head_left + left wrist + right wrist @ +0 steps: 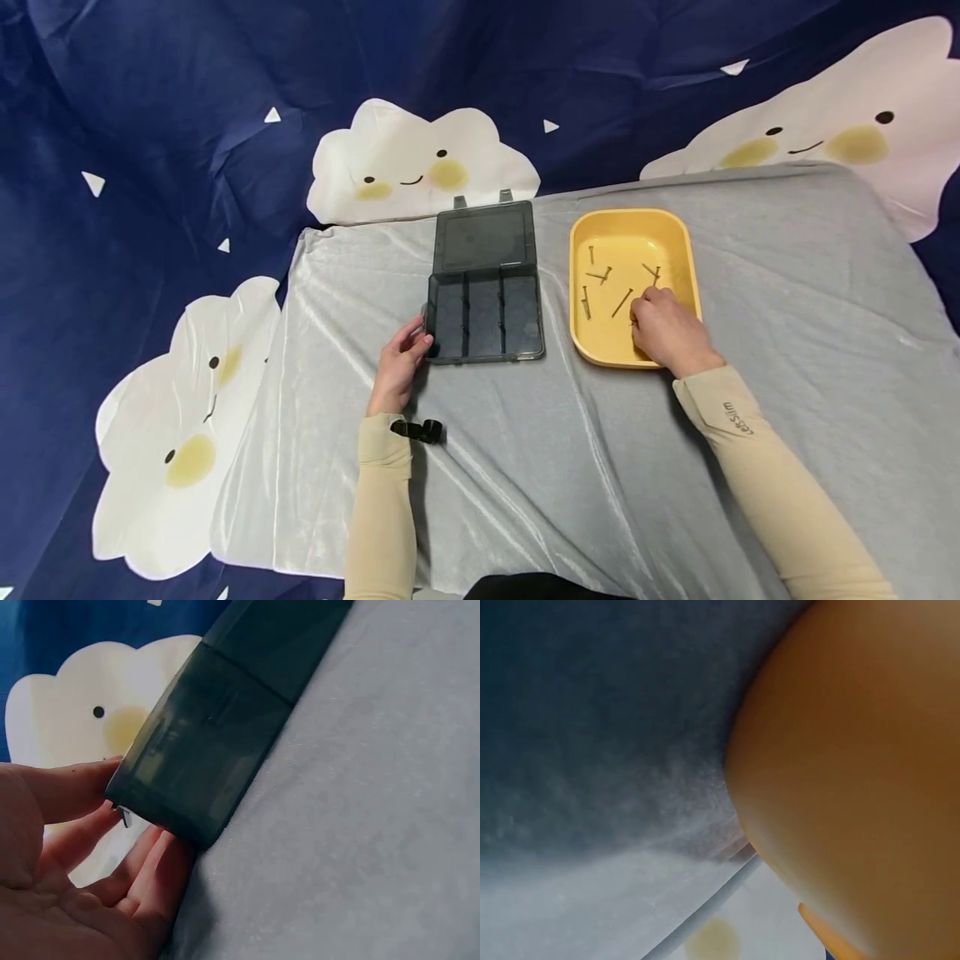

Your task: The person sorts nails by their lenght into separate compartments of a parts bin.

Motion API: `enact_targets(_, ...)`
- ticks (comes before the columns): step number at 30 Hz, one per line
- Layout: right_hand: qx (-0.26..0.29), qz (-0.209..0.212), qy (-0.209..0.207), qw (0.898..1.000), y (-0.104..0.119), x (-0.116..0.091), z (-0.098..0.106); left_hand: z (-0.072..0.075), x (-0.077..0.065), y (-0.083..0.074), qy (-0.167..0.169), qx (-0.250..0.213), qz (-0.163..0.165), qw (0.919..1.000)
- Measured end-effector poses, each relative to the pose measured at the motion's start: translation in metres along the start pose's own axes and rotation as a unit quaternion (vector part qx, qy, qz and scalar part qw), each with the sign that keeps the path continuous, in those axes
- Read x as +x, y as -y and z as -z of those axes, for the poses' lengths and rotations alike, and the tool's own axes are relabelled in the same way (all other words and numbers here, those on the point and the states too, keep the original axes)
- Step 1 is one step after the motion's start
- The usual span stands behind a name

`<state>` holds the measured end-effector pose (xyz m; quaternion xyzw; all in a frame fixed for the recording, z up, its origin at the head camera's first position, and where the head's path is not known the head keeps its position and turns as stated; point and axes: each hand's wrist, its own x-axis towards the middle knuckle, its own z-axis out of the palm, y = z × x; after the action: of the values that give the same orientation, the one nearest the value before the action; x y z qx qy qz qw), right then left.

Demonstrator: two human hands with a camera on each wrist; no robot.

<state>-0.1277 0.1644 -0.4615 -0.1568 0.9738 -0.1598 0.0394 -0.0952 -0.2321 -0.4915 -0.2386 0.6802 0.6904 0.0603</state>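
My left hand (397, 367) holds a dark translucent compartment box (483, 360) by its left side. In the left wrist view, the thumb lies along the upper edge of the box (202, 750) and the fingers (161, 877) bear on its end lower down. The lid (483, 237) is folded back, and three long compartments show. Over at the right, my right hand (671, 332) reaches into a yellow tray (577, 333) with its fingers bent down, tips hidden; I cannot tell what they hold. Several screws (622, 302) lie scattered in the tray. The right wrist view shows mostly the tray's outer wall (855, 765).
Grey cloth (510, 467) covers the table, with some folds. Behind it hangs a dark blue backdrop (600, 67) with smiling white clouds. A black strap with a small device (420, 430) sits on the left wrist.
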Motion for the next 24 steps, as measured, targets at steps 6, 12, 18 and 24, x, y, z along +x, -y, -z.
enact_targets(6, -0.004, 0.004, -0.005, 1.0, -0.0003, 0.0031, -0.0018, 0.0011, 0.0014, -0.0008, 0.004, -0.006, 0.0, 1.0)
enact_targets(12, -0.01, 0.012, -0.021, 1.0, -0.0006, 0.0035, -0.0036, 0.0005, 0.0004, -0.0009, 0.006, -0.007, -0.001, 1.0)
enact_targets(18, -0.006, 0.015, -0.016, 1.0, 0.0012, 0.0017, -0.0033, -0.0003, -0.002, 0.0004, 0.003, -0.007, 0.002, 1.0)
enact_targets(24, 0.0, 0.023, -0.015, 1.0, 0.0011, 0.0007, -0.0029, -0.0009, -0.0052, -0.0027, 0.012, -0.003, 0.005, 0.9999)
